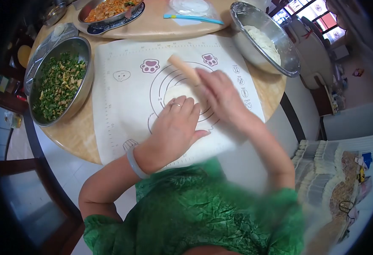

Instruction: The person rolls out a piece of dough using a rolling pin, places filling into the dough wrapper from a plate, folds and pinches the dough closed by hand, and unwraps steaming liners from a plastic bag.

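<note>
A flat round of white dough [177, 91] lies on the printed white baking mat [122, 102], over its ring markings. My left hand [174, 125] rests on the near edge of the dough, fingers stretched forward and thumb out to the side. My right hand [222, 93], blurred by motion, grips a short wooden rolling pin [183, 69]. The pin slants up and left past the far right side of the dough; its near end is hidden in my hand. Whether the pin touches the dough, I cannot tell.
On the left stands a metal bowl [88, 57] of chopped greens filling. A steel bowl [248, 53] at the back right holds a large mass of dough [263, 42]. Behind the mat are a dish of orange filling [110, 10] and a zip bag [192, 19]. The round table's edge [74, 144] curves nearby.
</note>
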The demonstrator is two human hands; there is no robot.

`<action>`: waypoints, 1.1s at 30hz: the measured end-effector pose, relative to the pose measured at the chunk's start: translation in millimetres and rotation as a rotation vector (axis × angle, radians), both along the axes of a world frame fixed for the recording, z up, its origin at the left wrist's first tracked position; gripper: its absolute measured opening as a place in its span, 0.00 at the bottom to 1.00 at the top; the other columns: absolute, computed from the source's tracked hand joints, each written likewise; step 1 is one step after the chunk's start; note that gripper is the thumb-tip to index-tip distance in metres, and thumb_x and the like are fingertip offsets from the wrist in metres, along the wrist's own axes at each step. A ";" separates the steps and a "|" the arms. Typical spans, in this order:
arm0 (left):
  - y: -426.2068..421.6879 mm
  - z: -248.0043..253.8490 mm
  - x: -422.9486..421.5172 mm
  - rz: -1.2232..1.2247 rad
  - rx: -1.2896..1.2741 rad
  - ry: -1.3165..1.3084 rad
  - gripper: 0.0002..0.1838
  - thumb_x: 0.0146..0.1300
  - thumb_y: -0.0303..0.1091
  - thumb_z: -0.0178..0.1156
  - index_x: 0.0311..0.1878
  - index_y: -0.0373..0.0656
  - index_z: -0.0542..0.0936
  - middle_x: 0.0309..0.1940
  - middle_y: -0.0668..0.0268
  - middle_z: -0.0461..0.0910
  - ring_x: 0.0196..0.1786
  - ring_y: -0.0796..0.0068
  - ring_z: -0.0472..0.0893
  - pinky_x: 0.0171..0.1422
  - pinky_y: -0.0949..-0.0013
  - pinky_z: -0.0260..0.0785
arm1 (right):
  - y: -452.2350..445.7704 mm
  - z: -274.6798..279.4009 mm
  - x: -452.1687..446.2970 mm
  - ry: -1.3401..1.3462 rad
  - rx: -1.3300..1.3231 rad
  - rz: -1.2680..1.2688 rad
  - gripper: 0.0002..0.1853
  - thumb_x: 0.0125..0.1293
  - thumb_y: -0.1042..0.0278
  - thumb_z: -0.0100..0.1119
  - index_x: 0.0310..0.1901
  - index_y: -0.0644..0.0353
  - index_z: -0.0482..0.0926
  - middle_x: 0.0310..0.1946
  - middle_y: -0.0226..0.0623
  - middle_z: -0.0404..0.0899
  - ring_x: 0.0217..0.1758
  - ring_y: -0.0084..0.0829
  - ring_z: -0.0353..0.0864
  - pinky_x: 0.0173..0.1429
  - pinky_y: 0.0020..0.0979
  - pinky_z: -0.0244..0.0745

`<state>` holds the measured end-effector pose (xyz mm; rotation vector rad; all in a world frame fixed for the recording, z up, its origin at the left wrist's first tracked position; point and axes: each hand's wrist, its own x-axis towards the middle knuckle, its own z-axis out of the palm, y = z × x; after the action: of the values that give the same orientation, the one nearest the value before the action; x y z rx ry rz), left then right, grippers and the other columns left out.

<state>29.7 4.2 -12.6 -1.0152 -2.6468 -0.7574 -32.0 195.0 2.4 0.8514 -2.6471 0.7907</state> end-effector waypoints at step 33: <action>3.4 -4.1 7.5 0.020 0.068 0.074 0.36 0.56 0.52 0.68 0.56 0.28 0.76 0.57 0.45 0.73 0.62 0.47 0.72 0.67 0.50 0.63 | 3.9 9.4 -38.8 -0.134 0.100 0.246 0.18 0.65 0.67 0.64 0.56 0.57 0.80 0.40 0.42 0.75 0.45 0.42 0.76 0.51 0.39 0.74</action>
<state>37.2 7.6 -16.7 -0.9778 -2.5471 -0.7846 -70.8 198.8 11.8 1.2092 -2.7523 0.8022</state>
